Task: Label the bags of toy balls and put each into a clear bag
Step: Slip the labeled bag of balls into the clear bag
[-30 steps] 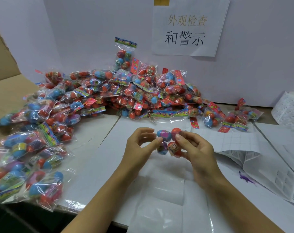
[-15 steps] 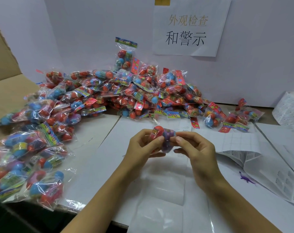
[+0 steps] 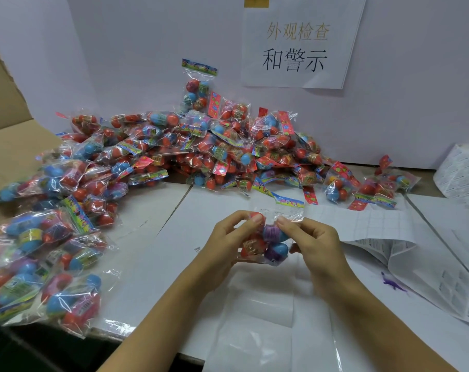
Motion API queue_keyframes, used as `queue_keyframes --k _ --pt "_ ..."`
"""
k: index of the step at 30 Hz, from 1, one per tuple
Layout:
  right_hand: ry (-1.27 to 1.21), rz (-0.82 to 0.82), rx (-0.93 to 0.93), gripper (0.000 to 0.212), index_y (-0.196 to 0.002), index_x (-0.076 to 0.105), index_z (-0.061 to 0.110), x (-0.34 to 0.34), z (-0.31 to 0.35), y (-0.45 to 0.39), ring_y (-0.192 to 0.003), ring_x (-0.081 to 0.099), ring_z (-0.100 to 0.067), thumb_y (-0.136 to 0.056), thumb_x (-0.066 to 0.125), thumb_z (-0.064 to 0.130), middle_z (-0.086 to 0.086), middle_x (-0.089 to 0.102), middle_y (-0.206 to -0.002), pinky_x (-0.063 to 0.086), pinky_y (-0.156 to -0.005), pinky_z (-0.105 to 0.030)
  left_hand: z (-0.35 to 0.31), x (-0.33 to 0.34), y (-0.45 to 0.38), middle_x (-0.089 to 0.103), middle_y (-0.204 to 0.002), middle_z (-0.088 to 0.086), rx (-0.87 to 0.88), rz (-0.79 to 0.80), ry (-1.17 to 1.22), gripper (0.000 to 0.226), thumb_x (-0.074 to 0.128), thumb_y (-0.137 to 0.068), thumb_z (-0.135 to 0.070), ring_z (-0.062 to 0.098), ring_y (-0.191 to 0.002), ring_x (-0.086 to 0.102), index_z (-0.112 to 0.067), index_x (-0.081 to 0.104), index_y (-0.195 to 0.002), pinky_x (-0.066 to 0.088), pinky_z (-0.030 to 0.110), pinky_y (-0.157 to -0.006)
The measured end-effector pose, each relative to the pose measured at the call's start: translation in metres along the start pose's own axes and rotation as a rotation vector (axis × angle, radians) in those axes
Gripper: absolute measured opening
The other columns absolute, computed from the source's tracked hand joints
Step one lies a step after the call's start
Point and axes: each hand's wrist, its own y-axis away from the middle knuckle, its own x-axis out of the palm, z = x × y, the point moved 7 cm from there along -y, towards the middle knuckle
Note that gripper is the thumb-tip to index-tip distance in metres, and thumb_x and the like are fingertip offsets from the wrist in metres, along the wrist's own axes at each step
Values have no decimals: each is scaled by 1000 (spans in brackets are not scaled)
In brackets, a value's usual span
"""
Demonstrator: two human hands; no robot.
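White surface (image 3: 152, 245) — pile of ball bags (image 3: 201, 146) at 12 o'clock; left hand (image 3: 228, 237) and right hand (image 3: 312, 238) both grip one bag of toy balls (image 3: 268, 237), fingers pinching it.

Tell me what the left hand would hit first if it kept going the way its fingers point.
The left hand already holds the bag of toy balls; its fingers point right, so next it would likely meet the right hand gripping the bag's other side.

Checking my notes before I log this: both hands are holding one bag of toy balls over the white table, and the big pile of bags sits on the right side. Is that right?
Not quite. The head view shows the big pile of bags at the back and left, not the right. The rest stands: the left hand and right hand both hold one bag of toy balls over the white table.
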Motion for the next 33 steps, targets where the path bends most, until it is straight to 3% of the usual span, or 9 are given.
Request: queue_keyframes --k 4,7,10,12,15,20,26,33 --pt "33 -17 -1 23 -81 79 11 0 1 1 -86 67 -38 -90 72 31 -10 75 -81 55 -80 -50 0 2 0 76 -90 2 -13 11 -1 41 70 -82 -47 26 -84 77 -11 68 -102 61 34 -64" --pt "41 -38 5 25 -79 79 14 -1 2 2 -91 66 -39 -89 72 36 -8 74 -79 57 -82 -49 3 2 -1 77 -98 9 -30 27 -1 39 74 -85 -47 33 -91 77 -15 71 -106 63 40 -67" --pt "-14 -75 -5 27 -81 79 11 -4 3 2 -85 66 -42 -88 72 36 -13 74 -81 57 -80 -51 5 2 0 76 -102 14 -29 61 -63 42 80 -84 -41 30 -93 76 -13 69 -114 62 39 -69" --pt "-110 -101 11 28 -82 79 10 -7 5 1 -73 68 -34 -85 74 37 -16 75 -84 60 -73 -44 8 5 2 76 -95 15 -41 103 -116 39 82 -82 -35 26 -85 74 -8 71 -109 60 34 -68" --pt "-176 -71 49 35 -83 80 12 -7 5 -1 -75 71 -24 -76 74 46 -13 76 -89 58 -71 -36 10 6 3 74 -86 16 -39 142 -158 22 80 -88 -18 25 -77 73 -2 74 -101 59 30 -67" --pt "-25 186 68 51 -94 80 23 11 5 4 -82 73 -14 -66 72 65 -3 78 -91 56 -64 -23 -1 0 1 73 -84 17 62 100 -49 15 77 -88 -16 26 -74 72 -5 79 -99 59 30 -69" --pt "78 253 67 32 -86 80 30 19 4 9 -68 66 -9 -67 76 56 0 75 -77 51 -58 -22 -2 -3 0 73 -84 20 102 76 -68 11 69 -93 -1 27 -73 72 0 77 -102 59 31 -68" --pt "99 274 42 37 -77 80 20 16 7 8 -53 54 -12 -63 82 54 0 65 -62 46 -51 -23 -1 3 3 74 -84 18 46 143 -45 16 66 -86 -7 24 -71 72 -10 80 -94 59 29 -64"
